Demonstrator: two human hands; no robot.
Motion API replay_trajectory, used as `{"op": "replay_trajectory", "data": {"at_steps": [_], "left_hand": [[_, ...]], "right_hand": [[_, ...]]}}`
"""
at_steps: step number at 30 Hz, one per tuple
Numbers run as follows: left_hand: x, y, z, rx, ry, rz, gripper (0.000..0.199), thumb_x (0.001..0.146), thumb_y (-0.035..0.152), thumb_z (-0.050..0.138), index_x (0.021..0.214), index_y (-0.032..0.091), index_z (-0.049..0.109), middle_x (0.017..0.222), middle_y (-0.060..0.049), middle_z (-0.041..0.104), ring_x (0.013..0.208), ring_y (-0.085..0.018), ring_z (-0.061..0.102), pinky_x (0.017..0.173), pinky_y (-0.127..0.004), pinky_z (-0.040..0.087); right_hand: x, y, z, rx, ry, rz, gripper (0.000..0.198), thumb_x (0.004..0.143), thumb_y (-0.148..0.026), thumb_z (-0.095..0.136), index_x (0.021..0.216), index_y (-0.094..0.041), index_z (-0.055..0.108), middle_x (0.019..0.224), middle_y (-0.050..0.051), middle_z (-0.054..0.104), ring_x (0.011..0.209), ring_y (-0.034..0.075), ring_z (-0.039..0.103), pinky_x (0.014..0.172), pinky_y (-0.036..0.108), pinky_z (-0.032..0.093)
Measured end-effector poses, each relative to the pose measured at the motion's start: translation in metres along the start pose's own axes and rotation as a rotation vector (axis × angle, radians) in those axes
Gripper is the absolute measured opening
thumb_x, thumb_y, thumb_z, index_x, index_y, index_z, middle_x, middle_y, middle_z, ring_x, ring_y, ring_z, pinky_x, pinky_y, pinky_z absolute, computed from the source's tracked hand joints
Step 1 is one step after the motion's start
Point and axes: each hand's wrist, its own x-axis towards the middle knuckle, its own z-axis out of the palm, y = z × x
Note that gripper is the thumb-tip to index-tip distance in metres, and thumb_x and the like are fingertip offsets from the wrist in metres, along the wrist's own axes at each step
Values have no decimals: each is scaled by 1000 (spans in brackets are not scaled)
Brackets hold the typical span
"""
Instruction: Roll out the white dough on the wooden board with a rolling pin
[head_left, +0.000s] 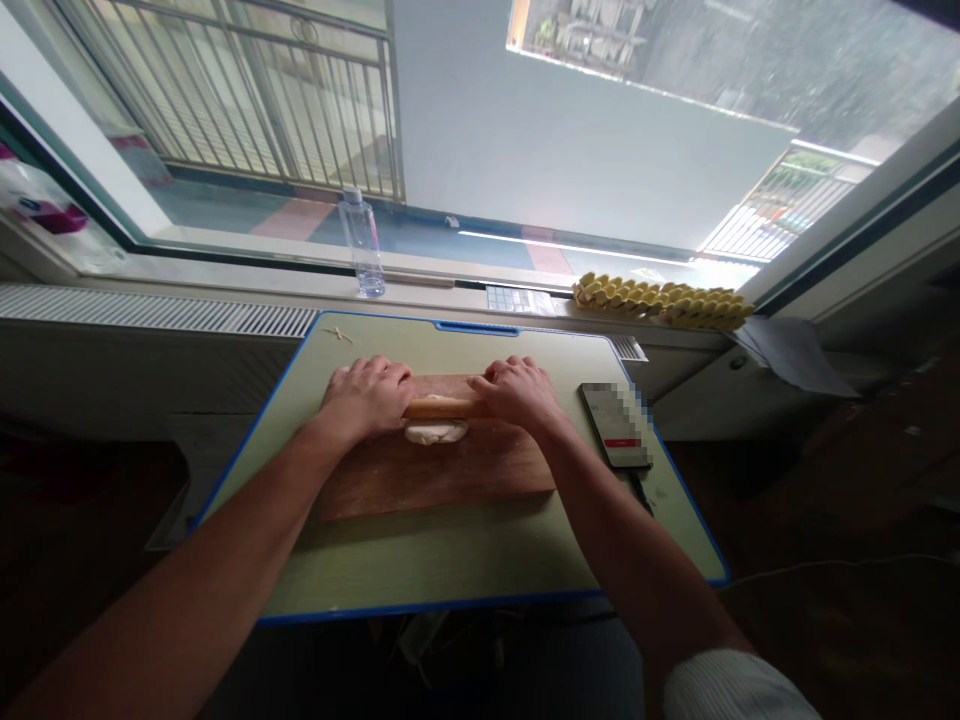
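A wooden rolling pin [448, 408] lies crosswise over a flat piece of pale dough [435, 432]. My left hand [369, 390] is closed around the pin's left end, and my right hand [519, 388] grips its right end. Most of the dough shows on the near side of the pin, with a little visible beyond it. Under both is a thick brown wooden board [442, 475], dusted with some flour. The ends of the pin are hidden beneath my fingers.
The board rests on a small green table [450, 560] with a blue edge. A phone [615, 425] with a cable lies on the right. Thin scraps [339, 334] sit at the far left corner. A clear bottle [363, 245] and yellow egg trays [660, 300] stand along the windowsill.
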Motion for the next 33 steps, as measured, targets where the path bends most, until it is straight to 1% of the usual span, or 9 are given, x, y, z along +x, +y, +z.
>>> {"op": "replay_trajectory", "data": {"at_steps": [4, 8, 11, 14, 17, 21, 27, 30, 33], "left_hand": [[-13, 4, -1, -3, -26, 6, 50, 102, 43, 45, 144, 26, 66, 143, -18, 65, 130, -36, 60, 111, -55, 46], [-27, 8, 0, -47, -9, 10, 49, 102, 42, 45, 144, 28, 67, 147, -17, 64, 131, -37, 59, 112, -57, 44], [-35, 11, 1, -50, -4, 1, 50, 104, 42, 40, 144, 28, 67, 148, -16, 65, 132, -36, 60, 113, -57, 44], [-41, 15, 1, -57, -10, -20, 55, 106, 43, 33, 148, 27, 64, 152, -15, 65, 134, -35, 60, 115, -57, 43], [-46, 18, 1, -77, 11, -38, 57, 108, 45, 29, 150, 27, 63, 156, -14, 64, 136, -35, 60, 117, -58, 42], [-52, 20, 2, -96, 55, -50, 58, 108, 46, 30, 150, 26, 65, 159, -13, 63, 142, -35, 58, 121, -59, 40], [-63, 25, 3, -106, 148, -60, 57, 106, 43, 33, 148, 27, 68, 159, -12, 64, 145, -34, 57, 125, -60, 36], [-65, 26, 5, -106, 162, -62, 57, 106, 42, 32, 148, 27, 68, 162, -11, 62, 146, -34, 56, 126, -62, 34], [-64, 25, 3, -110, 132, -54, 54, 106, 40, 35, 149, 29, 66, 163, -10, 60, 147, -33, 55, 125, -61, 35]], "right_hand": [[-12, 1, 4, -7, 7, 5, 54, 105, -63, 47, 131, -26, 77, 135, 13, 71, 129, 33, 58, 111, 47, 42], [-31, 1, 7, -5, 26, 0, 54, 105, -63, 47, 130, -26, 77, 134, 13, 71, 130, 33, 57, 110, 46, 41], [-44, 1, 8, -6, 45, -8, 54, 106, -62, 47, 132, -26, 77, 136, 13, 71, 130, 33, 56, 110, 46, 40], [-53, 1, 9, -11, 64, -16, 51, 107, -60, 48, 133, -27, 76, 136, 12, 72, 130, 32, 57, 111, 45, 39], [-60, 0, 10, -9, 86, -21, 49, 107, -58, 49, 134, -27, 75, 137, 10, 72, 131, 32, 56, 112, 45, 38], [-67, -2, 10, -12, 122, -21, 46, 108, -58, 50, 134, -29, 74, 140, 9, 71, 134, 30, 55, 114, 44, 36], [-78, -4, 12, -41, 156, -14, 41, 110, -54, 47, 126, -29, 76, 137, 6, 73, 132, 29, 56, 114, 43, 35], [-81, -5, 13, -65, 169, -13, 42, 111, -52, 46, 132, -30, 73, 143, 6, 72, 134, 29, 55, 116, 45, 35], [-79, -5, 13, -62, 166, -19, 43, 111, -52, 44, 138, -31, 71, 146, 5, 70, 135, 29, 55, 117, 48, 36]]}}
